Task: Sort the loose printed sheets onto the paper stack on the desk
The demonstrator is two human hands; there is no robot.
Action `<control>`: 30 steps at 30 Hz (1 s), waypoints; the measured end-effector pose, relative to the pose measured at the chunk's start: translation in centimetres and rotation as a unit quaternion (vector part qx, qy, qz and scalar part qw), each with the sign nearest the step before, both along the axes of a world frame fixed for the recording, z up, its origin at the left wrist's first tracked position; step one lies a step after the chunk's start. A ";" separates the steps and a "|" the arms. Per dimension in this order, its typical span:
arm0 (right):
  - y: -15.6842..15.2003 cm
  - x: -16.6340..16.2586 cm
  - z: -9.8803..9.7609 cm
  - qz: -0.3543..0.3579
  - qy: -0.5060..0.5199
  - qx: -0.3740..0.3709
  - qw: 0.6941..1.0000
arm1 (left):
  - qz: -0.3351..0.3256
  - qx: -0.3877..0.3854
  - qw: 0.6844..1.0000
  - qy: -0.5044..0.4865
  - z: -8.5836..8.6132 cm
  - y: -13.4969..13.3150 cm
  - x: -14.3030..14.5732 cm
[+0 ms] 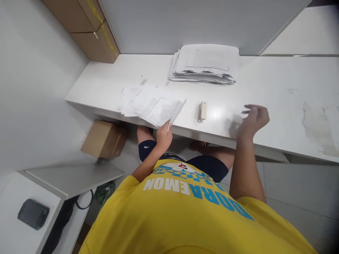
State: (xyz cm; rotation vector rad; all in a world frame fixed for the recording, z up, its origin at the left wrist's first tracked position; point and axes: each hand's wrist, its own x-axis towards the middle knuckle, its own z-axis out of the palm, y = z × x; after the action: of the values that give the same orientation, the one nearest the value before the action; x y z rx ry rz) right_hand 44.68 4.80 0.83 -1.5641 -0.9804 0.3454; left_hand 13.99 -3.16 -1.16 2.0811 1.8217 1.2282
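Observation:
My left hand (pixel 163 135) is closed on the near corner of a loose bundle of printed papers (pixel 155 106) that lies fanned out at the front edge of the white desk (pixel 275 88). My right hand (pixel 253 119) hovers over the desk to the right, fingers curled and blurred by motion, with nothing visible in it. A white stapler (pixel 202 111) lies between the two hands, nearer the right one. A thick stack of papers (pixel 205 65) sits at the back of the desk by the wall.
Cardboard boxes (pixel 92 31) stand at the desk's far left corner, and another box (pixel 104 139) sits on the floor under it. A side table (pixel 16 218) at lower left bears a dark pouch (pixel 33 213). A stain (pixel 317 127) marks the desk's right end.

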 end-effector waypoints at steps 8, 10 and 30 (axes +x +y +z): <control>-11.1 -13.3 1.7 0.339 0.283 -0.166 0.882 | -0.239 -0.009 0.966 0.095 0.2 -3.2 2.0; -11.4 -15.2 0.9 0.253 0.384 -0.136 0.877 | -0.291 -0.030 0.947 0.136 0.3 -3.3 1.9; -8.3 -9.3 -0.2 0.182 -0.012 0.061 0.981 | -0.113 -0.120 0.976 -0.140 0.2 6.0 -1.2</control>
State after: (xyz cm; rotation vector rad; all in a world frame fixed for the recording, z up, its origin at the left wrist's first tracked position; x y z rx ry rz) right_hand 35.33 -3.47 0.68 -1.2777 -1.2863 0.5113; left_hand 12.81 2.86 -1.00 1.8187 1.4815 1.1146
